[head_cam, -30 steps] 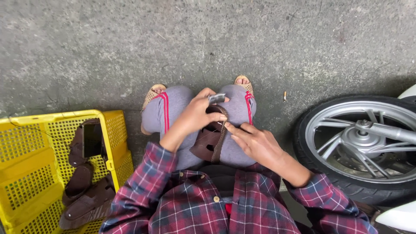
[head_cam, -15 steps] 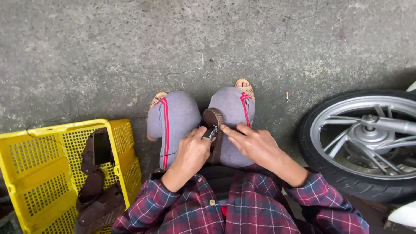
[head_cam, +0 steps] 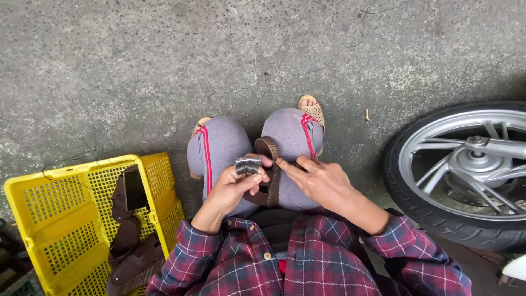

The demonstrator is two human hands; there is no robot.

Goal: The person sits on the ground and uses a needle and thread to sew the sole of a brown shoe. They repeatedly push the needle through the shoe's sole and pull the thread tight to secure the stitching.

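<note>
The person sits over a concrete floor [head_cam: 137,60] with a brown woven sandal [head_cam: 269,170] standing on edge in the gap between the knees, resting against the right thigh. The left hand [head_cam: 233,189] is clamped around a small shiny metal tool [head_cam: 247,166], held just beside the sandal's upper edge. The right hand [head_cam: 320,181] steadies the sandal, its fingers closed against the side. Judging by this, work on this sandal is under way, not finished. More brown sandal pieces [head_cam: 129,241] lie in the yellow crate [head_cam: 66,219] at the person's left; whether those are done cannot be told. A motorcycle wheel [head_cam: 466,170] stands at the right.
</note>
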